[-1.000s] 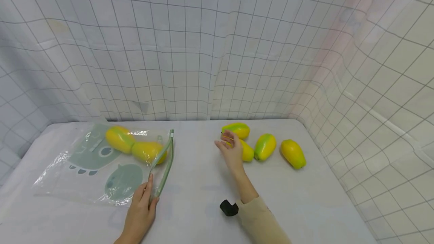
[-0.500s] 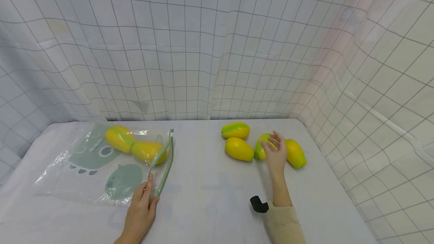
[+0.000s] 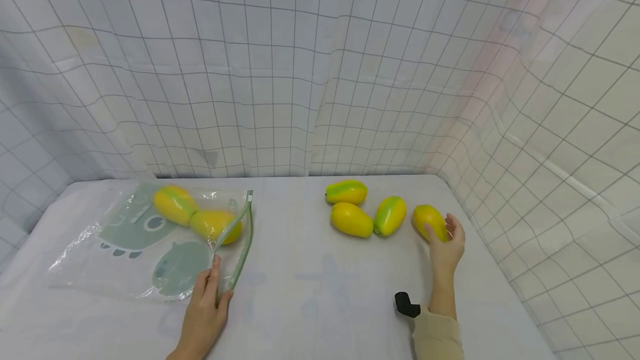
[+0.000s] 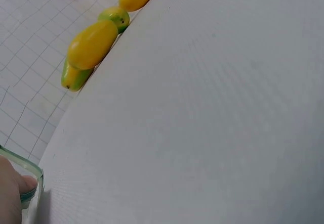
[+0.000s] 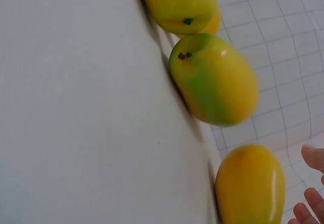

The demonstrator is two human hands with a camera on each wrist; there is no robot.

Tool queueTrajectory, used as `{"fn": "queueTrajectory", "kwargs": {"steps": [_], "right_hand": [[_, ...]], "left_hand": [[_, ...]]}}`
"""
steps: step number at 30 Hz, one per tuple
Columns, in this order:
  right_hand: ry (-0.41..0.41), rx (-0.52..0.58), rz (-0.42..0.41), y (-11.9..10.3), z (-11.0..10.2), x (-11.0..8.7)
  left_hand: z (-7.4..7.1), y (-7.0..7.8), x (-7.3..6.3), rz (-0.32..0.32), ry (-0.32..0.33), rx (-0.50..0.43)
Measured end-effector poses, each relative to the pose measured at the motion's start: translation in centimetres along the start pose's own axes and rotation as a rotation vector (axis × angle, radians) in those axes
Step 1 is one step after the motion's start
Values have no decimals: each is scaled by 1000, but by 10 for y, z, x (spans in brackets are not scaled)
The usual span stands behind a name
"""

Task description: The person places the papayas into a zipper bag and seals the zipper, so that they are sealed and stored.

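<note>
On the left of the head view lies a clear zip bag with green cartoon prints and two yellow-green papayas inside. My left hand pinches its green zip edge, holding the mouth apart; the left wrist view shows the thumb on that zip strip. At the far right, my right hand reaches over the rightmost papaya, thumb and fingers spread around its near end. The right wrist view has the fingers apart from this papaya, with a gap between.
Three more papayas sit close together right of centre: one at the back, one in front, another beside them. A white cloth covers the table. Checked curtains hang behind and at the sides. A black piece sits at my right wrist.
My right hand has moved rightward, past the grouped papayas to the rightmost one. The left hand keeps its hold on the bag's edge, and the papayas have not moved.
</note>
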State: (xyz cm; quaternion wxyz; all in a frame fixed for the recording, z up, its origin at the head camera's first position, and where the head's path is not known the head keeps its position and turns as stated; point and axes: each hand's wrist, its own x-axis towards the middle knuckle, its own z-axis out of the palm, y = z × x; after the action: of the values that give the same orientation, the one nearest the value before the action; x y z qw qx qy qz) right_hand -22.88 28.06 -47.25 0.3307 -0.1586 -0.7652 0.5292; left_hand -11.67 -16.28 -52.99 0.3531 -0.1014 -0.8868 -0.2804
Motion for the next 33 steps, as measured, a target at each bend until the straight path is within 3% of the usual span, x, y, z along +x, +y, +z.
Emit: {"fn": "queueTrajectory", "kwargs": {"steps": [11,23,33], "right_hand": [[-122,-88,130,19,-13,1],[-179,-9,230,38,-19,8],[-208,-50,261,41,-23,9]], "left_hand": [[0,-4,1,55,57,-72],[-1,-7,0,74,59,-92],[-2,-6,0,68,51,-96]]}}
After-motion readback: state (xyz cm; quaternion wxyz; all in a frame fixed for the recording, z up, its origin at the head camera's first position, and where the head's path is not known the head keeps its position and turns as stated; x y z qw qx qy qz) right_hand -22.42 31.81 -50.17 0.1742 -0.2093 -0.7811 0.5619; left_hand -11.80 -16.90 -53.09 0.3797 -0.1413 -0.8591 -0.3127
